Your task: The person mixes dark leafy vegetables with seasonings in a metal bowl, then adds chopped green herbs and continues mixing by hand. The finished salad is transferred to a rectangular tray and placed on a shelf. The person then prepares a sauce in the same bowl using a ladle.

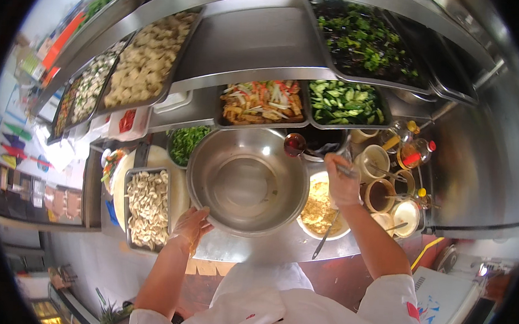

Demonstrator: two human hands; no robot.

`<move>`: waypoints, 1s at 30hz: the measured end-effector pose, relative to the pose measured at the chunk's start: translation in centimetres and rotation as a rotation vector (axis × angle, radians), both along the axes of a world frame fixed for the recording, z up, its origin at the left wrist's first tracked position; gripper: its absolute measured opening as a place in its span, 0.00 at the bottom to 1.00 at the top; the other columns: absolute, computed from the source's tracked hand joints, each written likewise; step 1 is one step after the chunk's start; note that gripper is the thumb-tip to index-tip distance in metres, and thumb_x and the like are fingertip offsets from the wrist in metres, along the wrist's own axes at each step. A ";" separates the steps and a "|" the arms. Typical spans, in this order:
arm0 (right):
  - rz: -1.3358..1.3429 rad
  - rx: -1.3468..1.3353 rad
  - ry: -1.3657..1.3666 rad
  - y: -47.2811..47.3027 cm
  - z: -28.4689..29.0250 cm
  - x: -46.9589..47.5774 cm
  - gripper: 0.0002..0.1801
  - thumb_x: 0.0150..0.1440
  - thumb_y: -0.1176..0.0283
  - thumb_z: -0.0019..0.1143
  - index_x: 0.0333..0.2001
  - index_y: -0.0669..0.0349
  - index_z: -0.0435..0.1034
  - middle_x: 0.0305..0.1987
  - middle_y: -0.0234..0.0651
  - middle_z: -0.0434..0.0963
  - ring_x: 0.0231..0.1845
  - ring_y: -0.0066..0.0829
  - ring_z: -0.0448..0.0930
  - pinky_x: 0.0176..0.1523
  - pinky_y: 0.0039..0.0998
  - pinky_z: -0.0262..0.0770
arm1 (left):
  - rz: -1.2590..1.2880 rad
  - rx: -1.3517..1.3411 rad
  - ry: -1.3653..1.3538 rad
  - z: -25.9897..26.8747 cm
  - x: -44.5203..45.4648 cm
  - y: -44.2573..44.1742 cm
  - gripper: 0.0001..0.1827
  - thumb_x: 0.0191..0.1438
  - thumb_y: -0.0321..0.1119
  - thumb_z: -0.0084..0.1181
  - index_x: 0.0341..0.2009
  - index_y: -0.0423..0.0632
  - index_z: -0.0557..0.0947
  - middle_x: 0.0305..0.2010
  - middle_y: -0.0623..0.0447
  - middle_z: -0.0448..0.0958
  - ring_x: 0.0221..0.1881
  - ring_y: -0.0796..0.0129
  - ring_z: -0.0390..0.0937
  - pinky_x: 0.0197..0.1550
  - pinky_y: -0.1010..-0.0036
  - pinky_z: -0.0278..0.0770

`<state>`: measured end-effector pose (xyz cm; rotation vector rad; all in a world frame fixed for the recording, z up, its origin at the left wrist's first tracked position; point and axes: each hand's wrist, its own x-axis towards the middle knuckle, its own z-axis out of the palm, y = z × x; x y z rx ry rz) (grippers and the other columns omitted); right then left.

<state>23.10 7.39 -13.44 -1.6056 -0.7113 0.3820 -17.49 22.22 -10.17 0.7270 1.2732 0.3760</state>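
Note:
A wide stainless steel mixing bowl point(242, 187) stands before me, with only small specks and a little wetness inside. My left hand point(193, 228), in a thin clear glove, rests its fingers on the bowl's near left rim. In my right hand point(344, 180), also gloved, is the handle of a metal ladle point(295, 145). Dark reddish liquid fills the ladle's cup, which hovers by the bowl's right rim. Behind it sits a dark container point(321, 138) of dark liquid. Below my right hand is a white bowl point(319, 201) of yellowish crumbly food with a spoon point(325, 237) in it.
On the left, a tray of sliced mushrooms point(148, 208) overlaps a round cutting board point(155, 155) with a cleaver point(141, 155). Chopped greens point(189, 142) sit behind. Seasoning tubs point(378, 195) and oil bottles point(413, 154) crowd the right. Overhead, a steel shelf point(256, 75) holds food trays.

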 end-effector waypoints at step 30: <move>-0.361 0.087 -0.129 2.4 -12.9 5.9 0.18 0.62 0.74 0.66 0.56 0.64 0.76 0.45 0.39 0.85 0.42 0.26 0.84 0.46 0.27 0.81 | 0.008 0.028 0.101 -4.7 -0.6 0.1 0.11 0.66 0.37 0.59 0.51 0.50 0.78 0.46 0.57 0.79 0.45 0.69 0.78 0.47 0.69 0.78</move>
